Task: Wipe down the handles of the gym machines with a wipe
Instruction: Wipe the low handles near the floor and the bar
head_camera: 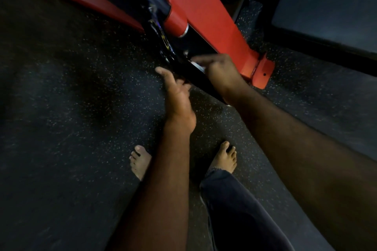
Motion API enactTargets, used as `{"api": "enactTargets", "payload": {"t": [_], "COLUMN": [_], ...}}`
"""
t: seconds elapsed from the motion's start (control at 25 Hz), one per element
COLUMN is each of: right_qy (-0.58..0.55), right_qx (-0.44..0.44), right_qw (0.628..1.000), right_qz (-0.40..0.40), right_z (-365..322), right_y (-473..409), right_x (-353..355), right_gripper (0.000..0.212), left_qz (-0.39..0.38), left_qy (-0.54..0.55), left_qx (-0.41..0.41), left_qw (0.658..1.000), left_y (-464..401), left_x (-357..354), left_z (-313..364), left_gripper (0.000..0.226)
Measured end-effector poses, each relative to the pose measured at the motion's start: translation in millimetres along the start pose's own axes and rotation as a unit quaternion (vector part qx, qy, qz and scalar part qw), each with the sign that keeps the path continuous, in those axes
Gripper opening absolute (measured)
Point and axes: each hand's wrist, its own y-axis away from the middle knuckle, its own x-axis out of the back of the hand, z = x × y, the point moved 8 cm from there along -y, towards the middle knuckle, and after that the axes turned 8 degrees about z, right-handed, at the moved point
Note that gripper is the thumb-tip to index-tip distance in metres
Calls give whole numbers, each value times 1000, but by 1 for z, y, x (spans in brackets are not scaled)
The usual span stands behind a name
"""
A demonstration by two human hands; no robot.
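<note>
A black handle bar point(201, 79) slants down from the red machine frame point(204, 4) at mid view. My right hand point(221, 71) lies over the top of the bar and presses a small white wipe point(197, 66) against it; only a scrap of the wipe shows under the fingers. My left hand point(177, 92) is at the bar's near side, with the fingers curled against it and the thumb stuck out to the upper left. The bar's lower end is hidden behind my right wrist.
A red foot bracket point(263, 71) of the frame meets the dark speckled rubber floor point(71, 98) just right of my right hand. A dark padded seat point(330, 6) fills the upper right. My bare feet point(140, 161) stand below the hands.
</note>
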Motion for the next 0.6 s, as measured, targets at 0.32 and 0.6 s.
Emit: {"api": "enactTargets", "payload": {"t": [0.32, 0.6], "right_qy": [5, -143], "right_qx": [37, -17], "right_qw": [992, 990], "right_qz": [121, -9], "right_z": [13, -27], "right_y": [7, 10], "right_x": [11, -19], "right_gripper": [16, 30], "left_qz": [1, 19], "left_qy": [62, 119], "left_qx": [-24, 5], "left_qw": [998, 993], "left_y": [0, 1], "left_x": [1, 5], "left_z": [19, 10], "left_gripper": [93, 89]}}
